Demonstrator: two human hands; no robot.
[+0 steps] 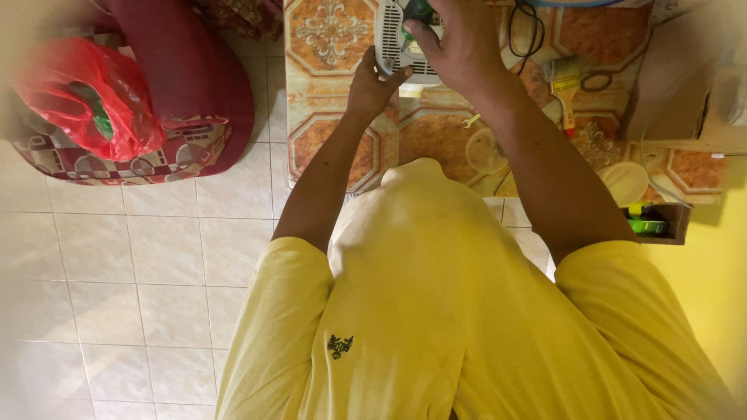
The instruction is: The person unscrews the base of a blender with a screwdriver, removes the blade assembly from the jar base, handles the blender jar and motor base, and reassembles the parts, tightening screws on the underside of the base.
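Two hands are kept on a white slotted plastic casing (397, 43) at upper centre, left hand (372, 84) gripping its lower edge, right hand (459, 43) clasped over the top; it seems light, rigid, best held by its rim.

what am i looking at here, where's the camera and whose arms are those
The camera sits on a person's head and looks straight down, so you see their yellow shirt and both bare arms reaching forward. The left hand steadies the edge of a white slotted plastic device. The right hand lies on top of it, gripping a small dark green part. They work over a table covered in orange patterned cloth, where a paintbrush with a pale handle also lies. A red plastic bag sits at far left.
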